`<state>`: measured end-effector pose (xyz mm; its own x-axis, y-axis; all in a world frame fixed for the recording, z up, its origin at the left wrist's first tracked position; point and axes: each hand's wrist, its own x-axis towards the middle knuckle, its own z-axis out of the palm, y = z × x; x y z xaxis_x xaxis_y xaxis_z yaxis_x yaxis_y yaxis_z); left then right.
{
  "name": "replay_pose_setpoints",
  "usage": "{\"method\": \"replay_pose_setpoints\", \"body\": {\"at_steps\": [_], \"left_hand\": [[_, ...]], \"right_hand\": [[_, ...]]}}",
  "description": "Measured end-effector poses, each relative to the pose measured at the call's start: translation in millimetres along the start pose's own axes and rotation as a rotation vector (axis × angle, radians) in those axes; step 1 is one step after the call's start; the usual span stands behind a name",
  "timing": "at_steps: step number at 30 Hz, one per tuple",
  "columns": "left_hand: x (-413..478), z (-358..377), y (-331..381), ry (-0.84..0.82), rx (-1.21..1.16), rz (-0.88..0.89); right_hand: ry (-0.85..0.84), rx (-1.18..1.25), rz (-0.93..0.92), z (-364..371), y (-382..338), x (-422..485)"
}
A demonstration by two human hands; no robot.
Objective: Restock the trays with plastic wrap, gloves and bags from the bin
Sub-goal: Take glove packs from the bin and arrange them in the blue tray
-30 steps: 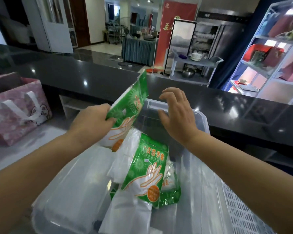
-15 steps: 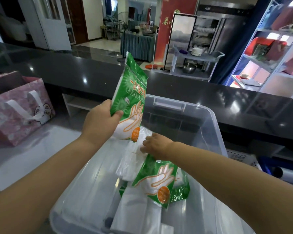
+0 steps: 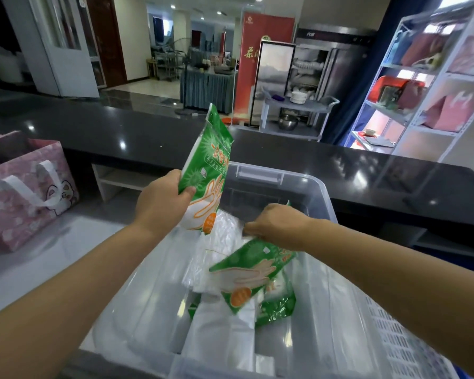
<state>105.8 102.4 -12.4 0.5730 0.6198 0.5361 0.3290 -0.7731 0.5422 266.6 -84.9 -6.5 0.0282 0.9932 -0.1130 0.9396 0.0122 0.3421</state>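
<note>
A clear plastic bin [image 3: 316, 192] stands in front of me, holding clear plastic bags [image 3: 222, 244] and green glove packs. My left hand [image 3: 162, 203] holds one green glove pack [image 3: 207, 170] upright above the bin's left side. My right hand [image 3: 277, 225] is inside the bin, fingers closed on the top edge of a second green glove pack [image 3: 251, 272], which hangs tilted over the bags. A third green pack [image 3: 278, 305] lies lower down, partly covered.
A pink gift bag [image 3: 25, 187] stands on the grey counter at left. A white perforated tray [image 3: 394, 340] sits right of the bin. A dark raised counter [image 3: 367, 170] runs behind the bin. Shelves with red bags stand at far right.
My left hand has raised its glove pack out of the bin. My right hand went from the bin's far rim down into the bin and took hold of a second glove pack.
</note>
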Motion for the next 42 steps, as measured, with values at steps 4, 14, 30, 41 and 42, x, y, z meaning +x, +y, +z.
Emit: {"method": "replay_pose_setpoints", "body": {"at_steps": [4,14,30,41,42], "left_hand": [[-3,-7,8,-0.086,-0.005,0.025],[-4,-46,108,-0.379,-0.844,-0.131],[-142,66,377,-0.864,-0.842,0.079],[-244,199,453,-0.687,-1.12,-0.309],[-251,207,458,-0.686,-1.14,-0.353]], "right_hand": [[0.368,0.02,0.123,-32,0,-39],[0.82,-0.158,0.297,-98,15,-135],[0.992,-0.097,0.631,-39,56,-395],[1.003,1.113,1.155,109,52,-525],[1.001,1.252,1.178,117,50,-526]]}}
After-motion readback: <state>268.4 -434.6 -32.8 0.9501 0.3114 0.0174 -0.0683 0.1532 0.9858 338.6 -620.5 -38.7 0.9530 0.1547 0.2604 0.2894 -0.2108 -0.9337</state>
